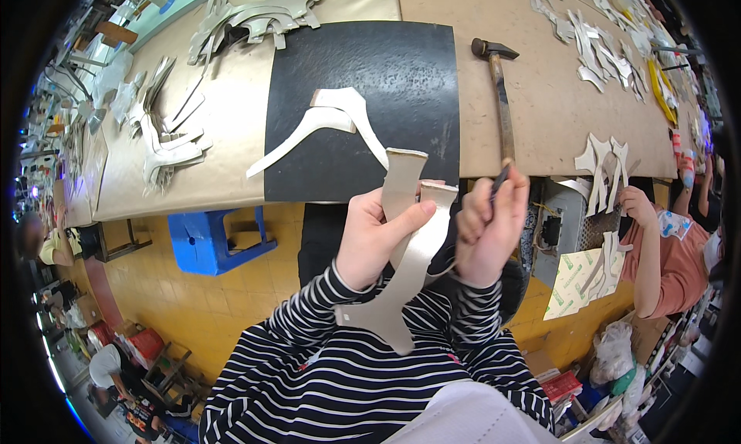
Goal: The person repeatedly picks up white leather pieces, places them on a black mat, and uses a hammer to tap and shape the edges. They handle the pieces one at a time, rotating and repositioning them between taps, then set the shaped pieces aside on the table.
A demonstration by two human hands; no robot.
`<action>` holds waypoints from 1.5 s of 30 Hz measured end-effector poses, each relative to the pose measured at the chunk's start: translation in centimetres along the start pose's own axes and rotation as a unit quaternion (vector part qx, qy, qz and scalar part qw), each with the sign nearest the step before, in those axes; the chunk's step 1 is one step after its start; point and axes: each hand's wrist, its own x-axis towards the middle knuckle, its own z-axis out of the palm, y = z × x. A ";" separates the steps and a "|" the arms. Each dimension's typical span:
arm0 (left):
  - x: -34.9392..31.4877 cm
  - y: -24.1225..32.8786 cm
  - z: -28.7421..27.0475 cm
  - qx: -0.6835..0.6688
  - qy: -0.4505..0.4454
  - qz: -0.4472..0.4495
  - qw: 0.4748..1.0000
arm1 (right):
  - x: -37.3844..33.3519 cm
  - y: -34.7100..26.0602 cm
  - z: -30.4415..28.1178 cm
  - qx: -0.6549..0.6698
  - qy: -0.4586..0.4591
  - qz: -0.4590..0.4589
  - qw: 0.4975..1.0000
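Note:
My left hand [382, 239] is closed on pale grey, leather-like cut pieces [411, 278], with the thumb across the top. Two straight ends stand up past my fingers, and a wider, branched end hangs down before my striped shirt. Beside it, my right hand [492, 220] pinches a small dark tool [500, 180]; my fingers cover most of it, so its kind does not show. On the black mat [363, 58] ahead of my hands lie two similar pale pieces [324, 120], close together in an arch shape. A hammer [500, 96] with a wooden handle lies right of the mat.
Stacks of pale cut pieces [166, 147] lie on the paper-covered table [239, 135] at left, with more piles [594, 50] at far right. A blue stool [208, 239] stands below the table edge. At right, a person in a pink top [675, 247] handles similar pieces.

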 end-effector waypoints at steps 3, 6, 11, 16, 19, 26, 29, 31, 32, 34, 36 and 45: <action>0.1 1.6 -1.6 0.051 -0.117 -0.064 0.990 | 1.9 -3.4 -1.8 -0.099 -0.102 0.112 0.983; 0.3 2.7 -2.7 0.091 -0.216 -0.091 0.968 | 2.6 -5.4 -2.6 -0.210 -0.209 0.180 0.938; 0.7 3.2 -3.7 0.219 -0.312 -0.124 0.916 | 3.7 -6.7 -2.1 -0.269 -0.341 0.352 0.829; 0.7 4.0 -4.3 0.303 -0.383 -0.172 0.856 | 4.4 -6.8 -1.4 -0.265 -0.402 0.435 0.761; 0.8 4.6 -4.2 0.338 -0.405 -0.179 0.831 | 4.6 -6.7 -1.2 -0.254 -0.437 0.448 0.737; 1.1 5.5 -3.9 0.315 -0.424 -0.202 0.825 | 4.8 -6.7 -1.1 -0.276 -0.464 0.437 0.720; 1.1 5.6 -3.9 0.313 -0.415 -0.211 0.828 | 4.8 -6.5 -1.3 -0.251 -0.468 0.442 0.723; 1.1 5.6 -3.9 0.316 -0.411 -0.214 0.828 | 4.7 -6.4 -1.4 -0.237 -0.466 0.446 0.726; 1.0 5.7 -3.9 0.320 -0.412 -0.215 0.826 | 4.7 -6.3 -1.5 -0.241 -0.465 0.444 0.727; 1.0 5.8 -3.9 0.320 -0.413 -0.214 0.825 | 4.7 -6.2 -1.5 -0.245 -0.464 0.443 0.727; 1.0 5.8 -3.8 0.321 -0.412 -0.211 0.826 | 4.8 -6.2 -1.5 -0.244 -0.468 0.440 0.726; 0.6 5.8 -4.1 0.324 -0.424 -0.191 0.824 | 4.8 -5.7 -1.6 -0.225 -0.467 0.469 0.715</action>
